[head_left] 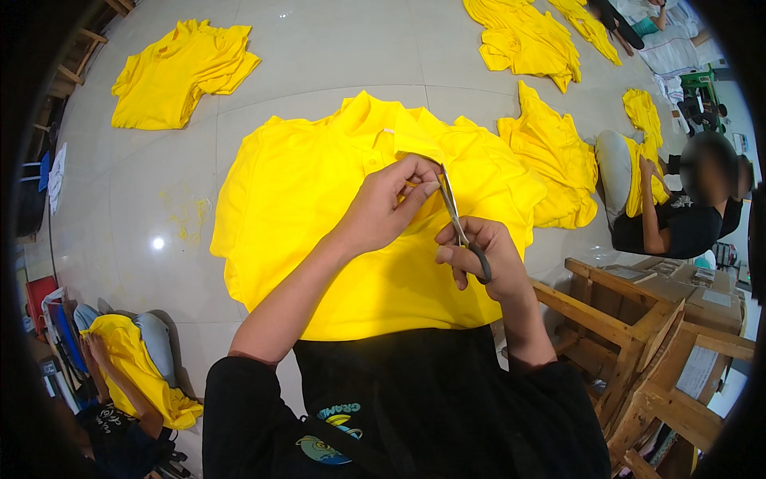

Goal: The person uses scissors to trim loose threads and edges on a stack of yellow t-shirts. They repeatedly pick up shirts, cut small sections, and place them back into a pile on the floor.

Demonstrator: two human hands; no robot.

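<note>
A yellow polo shirt [295, 199] is spread over my lap, its collar pointing away from me. My left hand [385, 203] pinches the edge of the collar [419, 144] near its tip, fingers closed on the fabric. In my right hand [487, 251] is a pair of scissors [453, 209] with dark handles, thumb and fingers through the loops. The blades point away from me and reach up beside my left fingertips at the collar edge. Whether a loose thread lies between the blades is too small to tell.
More yellow shirts lie on the tiled floor, one at far left [179, 76], others at far right [527, 48] and beside mine [550, 160]. Two people handle yellow garments [132, 367] at left and right. A wooden frame [614, 319] and cardboard boxes [706, 299] stand near right. Yellow scraps [187, 219] dot the floor.
</note>
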